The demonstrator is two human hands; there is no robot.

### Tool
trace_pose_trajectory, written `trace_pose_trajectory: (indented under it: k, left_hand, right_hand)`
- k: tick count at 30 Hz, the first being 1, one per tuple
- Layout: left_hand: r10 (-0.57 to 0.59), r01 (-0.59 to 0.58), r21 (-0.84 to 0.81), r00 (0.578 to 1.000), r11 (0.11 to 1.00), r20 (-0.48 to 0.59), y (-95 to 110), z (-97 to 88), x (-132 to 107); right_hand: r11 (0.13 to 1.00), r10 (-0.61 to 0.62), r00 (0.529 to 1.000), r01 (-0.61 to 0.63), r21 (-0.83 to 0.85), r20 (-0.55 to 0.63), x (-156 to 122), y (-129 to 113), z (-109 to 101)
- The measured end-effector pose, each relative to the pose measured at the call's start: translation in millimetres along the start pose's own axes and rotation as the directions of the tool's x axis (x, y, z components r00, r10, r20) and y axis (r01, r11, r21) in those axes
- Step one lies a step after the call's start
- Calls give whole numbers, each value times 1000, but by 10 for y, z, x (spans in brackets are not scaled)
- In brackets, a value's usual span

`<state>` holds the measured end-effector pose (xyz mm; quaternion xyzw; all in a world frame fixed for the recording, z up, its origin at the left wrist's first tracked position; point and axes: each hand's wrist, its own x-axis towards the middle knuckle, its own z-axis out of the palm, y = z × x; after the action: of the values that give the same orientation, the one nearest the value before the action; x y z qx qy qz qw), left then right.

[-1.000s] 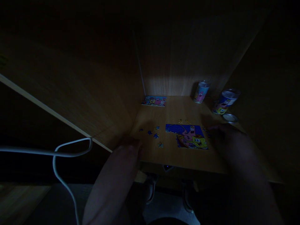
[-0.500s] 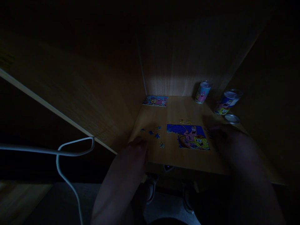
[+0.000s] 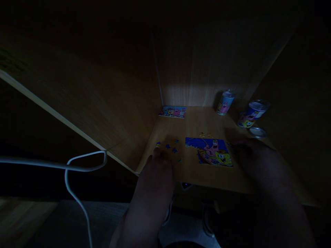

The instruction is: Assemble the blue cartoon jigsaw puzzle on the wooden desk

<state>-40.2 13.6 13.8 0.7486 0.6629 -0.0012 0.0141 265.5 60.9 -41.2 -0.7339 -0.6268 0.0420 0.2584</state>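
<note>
My left hand (image 3: pixel 158 165) lies low over the left of the tabletop, one finger reaching out to a small puzzle piece (image 3: pixel 158 143). That fingertip touches or nearly touches the piece; the other fingers are bent and partly hidden by the hand. Close by are several loose blue pieces (image 3: pixel 174 150). A partly joined cartoon jigsaw puzzle (image 3: pixel 214 151), blue with pink and yellow figures, lies in the middle. At its right edge rests my right hand (image 3: pixel 252 153), beside small pieces in shadow. Darkness hides whether its fingers hold anything.
Yellowish pieces (image 3: pixel 202 134) lie behind the puzzle. A cartoon picture card (image 3: pixel 172 112) is at the back left. Two printed canisters, one blue (image 3: pixel 225 102) and one darker (image 3: pixel 252 113), stand back right near a round lid (image 3: pixel 257 132). A white cable (image 3: pixel 77 168) hangs left.
My left hand has moved forward and slightly right, its finger now at the leftmost loose piece. My right hand stays by the puzzle's right edge. The view has shifted slightly.
</note>
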Motion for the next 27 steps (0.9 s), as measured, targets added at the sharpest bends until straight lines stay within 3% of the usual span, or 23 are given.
trace_pose_trajectory:
  k: [4,7,19,23,27]
  left_hand:
    - [-247,245,-50,967,968,-61,-163,88,227]
    - [-338,326,-105,932,940,-131,-256,161,394]
    - [-246,216,-163,951,963,-189,-386,192,472]
    - [-275,244,-194,950,950,-149,-422,200,505]
    - [-239,194,-253,958,948,-158,-486,222,518]
  right_hand:
    - [1000,10,1000,-10,-5,8,5,-37,-27]
    - [1000,12,1000,-12,29,1,2,-42,-29]
    - [997,-60,996,56,-60,-68,20,-53,-17]
    - [985,-4,997,-10,-171,-82,13,3,-4]
    - [981,59,992,-77,-176,-107,3,86,25]
